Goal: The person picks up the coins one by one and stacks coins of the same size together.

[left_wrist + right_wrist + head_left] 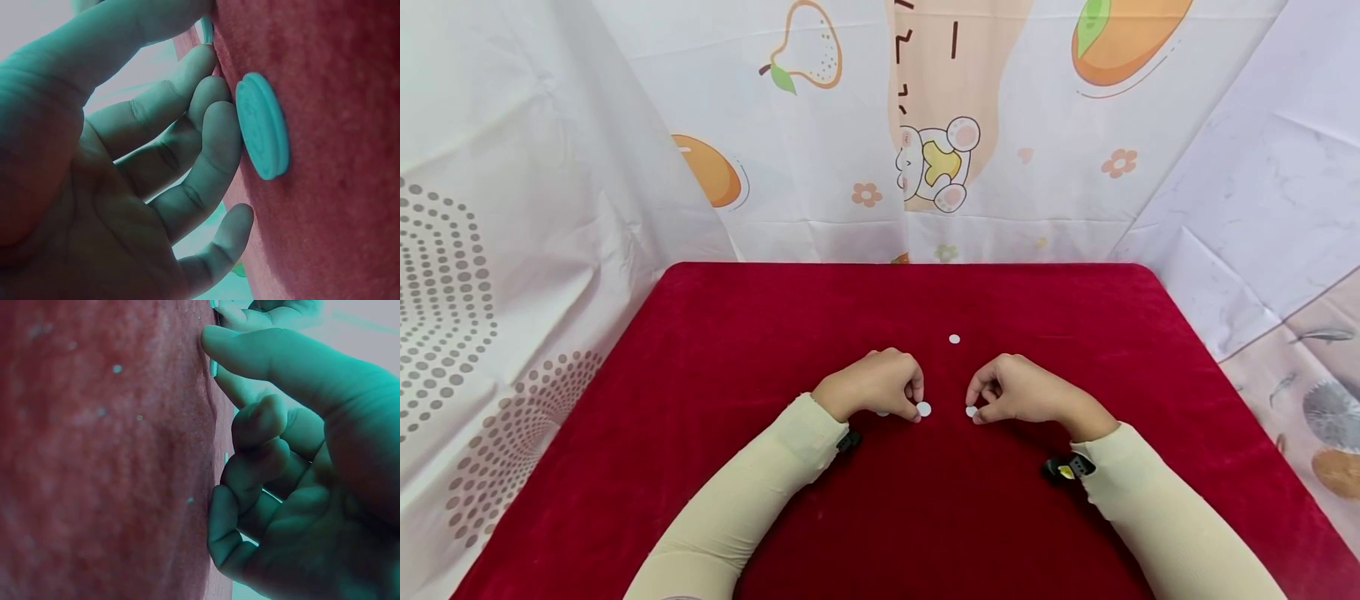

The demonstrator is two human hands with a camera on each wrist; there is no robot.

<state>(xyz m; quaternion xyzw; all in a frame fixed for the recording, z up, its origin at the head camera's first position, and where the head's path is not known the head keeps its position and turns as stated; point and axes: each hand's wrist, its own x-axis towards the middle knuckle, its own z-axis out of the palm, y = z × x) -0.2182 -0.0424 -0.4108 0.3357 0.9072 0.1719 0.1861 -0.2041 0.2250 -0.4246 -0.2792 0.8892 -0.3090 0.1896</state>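
In the head view my left hand [880, 383] pinches the edge of a small white disc [924, 409] between thumb and index finger, low at the red cloth. Across a narrow gap, my right hand [1018, 392] pinches a second white disc [972, 412] the same way. Another white disc [882, 413] is mostly hidden beneath the left hand. The left wrist view shows that disc [261, 125] with a grooved rim and a raised pattern, beside the curled fingers. In the right wrist view a thin disc edge [214, 367] shows between thumb and index finger.
A further white disc [954, 339] lies on the red cloth [760, 325], beyond both hands. The cloth covers the whole table. Printed curtains [820, 150] hang behind the table and along both sides.
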